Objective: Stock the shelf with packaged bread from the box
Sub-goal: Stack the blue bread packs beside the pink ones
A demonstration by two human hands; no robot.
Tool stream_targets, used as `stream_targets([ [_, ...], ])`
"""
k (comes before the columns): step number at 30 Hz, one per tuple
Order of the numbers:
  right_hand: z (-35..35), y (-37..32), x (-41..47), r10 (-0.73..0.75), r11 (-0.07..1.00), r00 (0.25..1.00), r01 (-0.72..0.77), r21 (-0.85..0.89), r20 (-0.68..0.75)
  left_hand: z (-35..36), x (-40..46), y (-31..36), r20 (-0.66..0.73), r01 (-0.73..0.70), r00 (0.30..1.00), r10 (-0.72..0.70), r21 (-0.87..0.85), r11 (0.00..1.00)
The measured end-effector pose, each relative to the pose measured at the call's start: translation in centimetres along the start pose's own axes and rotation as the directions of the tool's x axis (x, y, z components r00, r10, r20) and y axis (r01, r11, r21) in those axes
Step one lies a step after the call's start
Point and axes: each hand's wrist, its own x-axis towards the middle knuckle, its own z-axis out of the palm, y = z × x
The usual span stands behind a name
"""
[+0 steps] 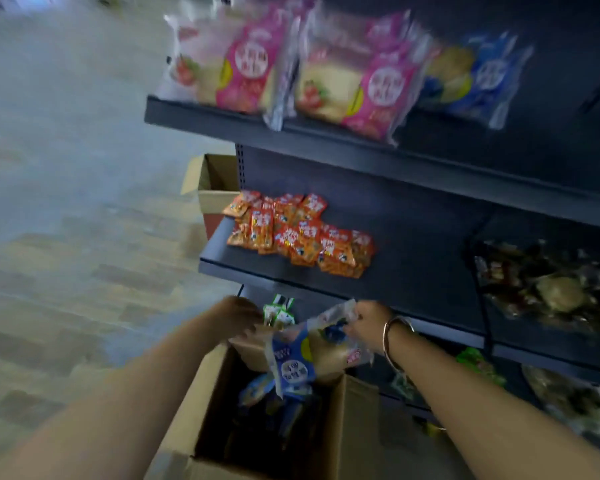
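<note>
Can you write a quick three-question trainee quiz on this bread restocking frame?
1. True or false: the top dark metal shelf already holds pink-labelled bread packs.
2. Which hand pinches the blue-labelled clear bread pack over the open brown cardboard box? A) left hand B) right hand C) neither
3. Fill in: the small orange snack packets lie on the ____ shelf.

Key
1. True; a blue-labelled pack sits right of them.
2. B. The right hand, with a metal bangle on its wrist, pinches the pack's top edge. The left hand reaches to the box's far flap; its fingers are hidden.
3. Middle.
</note>
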Motion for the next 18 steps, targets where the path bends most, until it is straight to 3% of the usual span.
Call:
stream_targets([
  [4,-6.9,-4.8,-4.9,-0.095,0.995,0.994,0.093,-0.036,-0.057,-4.9,-5.7,6.0,0.072,-0.09,0.994,0.088,0.037,0.995],
  [11,-16.8,-10.1,-11.0,-0.209,0.976,0.916,0.177,-0.123,-0.343,-10.5,-12.6,15.2,0.033,-0.393,0.919,0.392,0.136,0.91],
  [18,-21.0,-13.0,-14.3,-0.253,0.959,0.8,0.28,-0.034,-0.545,-13.4,-15.6,21.0,-0.001,-0.494,0.857,0.516,0.286,0.821],
])
